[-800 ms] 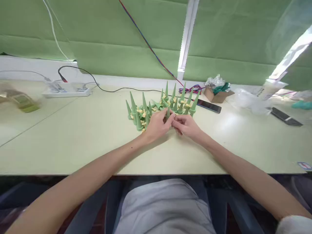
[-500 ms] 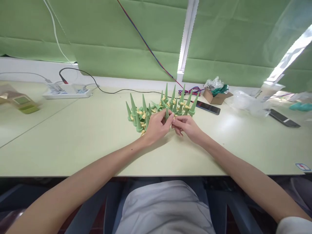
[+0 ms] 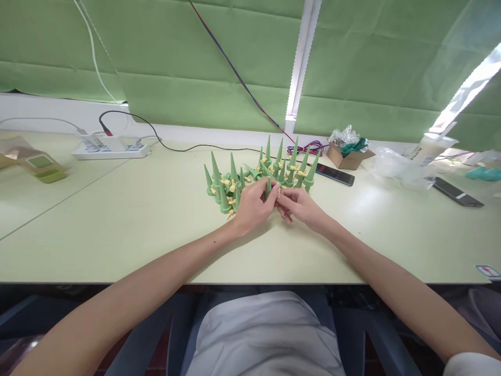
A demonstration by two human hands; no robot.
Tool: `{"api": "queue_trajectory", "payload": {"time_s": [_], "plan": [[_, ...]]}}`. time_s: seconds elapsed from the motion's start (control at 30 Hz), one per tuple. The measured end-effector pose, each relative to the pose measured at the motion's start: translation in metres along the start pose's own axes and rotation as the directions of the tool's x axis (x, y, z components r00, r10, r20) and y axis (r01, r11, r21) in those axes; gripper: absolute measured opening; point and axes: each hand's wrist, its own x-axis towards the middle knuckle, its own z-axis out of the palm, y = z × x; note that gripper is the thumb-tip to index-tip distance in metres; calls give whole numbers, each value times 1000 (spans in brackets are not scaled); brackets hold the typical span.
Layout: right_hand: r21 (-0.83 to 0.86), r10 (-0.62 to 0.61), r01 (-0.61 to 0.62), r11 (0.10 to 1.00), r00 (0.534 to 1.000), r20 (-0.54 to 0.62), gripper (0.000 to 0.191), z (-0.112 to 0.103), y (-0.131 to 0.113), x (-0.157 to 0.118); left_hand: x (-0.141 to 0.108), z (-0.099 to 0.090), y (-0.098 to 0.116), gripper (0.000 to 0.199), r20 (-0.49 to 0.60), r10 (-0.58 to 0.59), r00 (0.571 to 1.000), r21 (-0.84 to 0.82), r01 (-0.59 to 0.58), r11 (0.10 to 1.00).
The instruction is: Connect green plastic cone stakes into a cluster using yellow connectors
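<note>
Green cone (image 3: 268, 189): near the middle of the table (image 3: 136, 224), point up, in the left hand, at the front of the cluster; its base is hidden by fingers.
Left hand (image 3: 253, 208): grip drawn in around the cone, thumb on the near side.
Right hand (image 3: 300, 204): grip pinched nearly together, fingertips meeting the left ones; cannot tell what, if anything, lies between them.
Cone cluster (image 3: 215, 173): more green cones behind and to both sides of the hands, most upright, a few tipped over in the middle.
Yellow pieces (image 3: 233, 186): small, knobbly, set among the cones.
Right of cluster: dark phone (image 3: 334, 174) lying flat; behind it, a cardboard box (image 3: 351, 159) with clear wrap and dark green material.
Far right: clear plastic bag (image 3: 399, 168) beside a pale cup (image 3: 430, 150); dark flat object (image 3: 457, 191) in front.
Back left: white power strip (image 3: 111, 152), black cable (image 3: 195, 148) running toward the cones.
</note>
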Motion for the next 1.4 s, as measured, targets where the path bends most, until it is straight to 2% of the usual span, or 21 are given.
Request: {"api": "queue_trajectory", "payload": {"time_s": [0.17,0.3,0.4,0.67,1.4], "plan": [[-209,-61,68,976,997,38,45,1,3,0,-1,1,-1,18,-2,-2,1000,22,2,1000],[-457,-138,108,883,990,-32,41,3,5,0,0,0,-2,19,68,-38,997,30,37,999],[-558,-193,130,819,980,-55,35,3,5,0,1,-1,-2,20,115,-58,992,14,57,998],[-600,-220,141,787,974,-60,30,1,8,0,2,-2,-2,22,150,-84,985,-7,86,996],[-656,-191,114,746,981,-46,32,3,8,-2,4,-4,-4,21,189,-115,975,42,109,993]]}}
